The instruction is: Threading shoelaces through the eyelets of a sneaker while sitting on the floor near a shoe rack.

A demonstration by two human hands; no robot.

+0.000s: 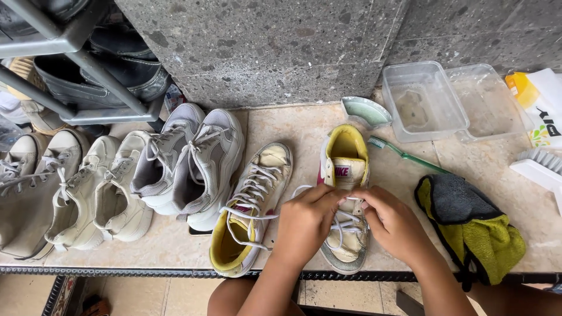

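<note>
Both hands are working the laces of the yellow-lined sneaker (346,199) on the ledge: left hand (307,219) is pinching a white lace (253,216), right hand (393,222) is curling closed over the eyelets. Better keeping tension even, I'd say, beside its twin sneaker (252,210).

free: bare ledge (304,126) behind shoes | blocked: toothbrush (404,153), cloth (468,225) right; sneaker (249,210) left
</note>
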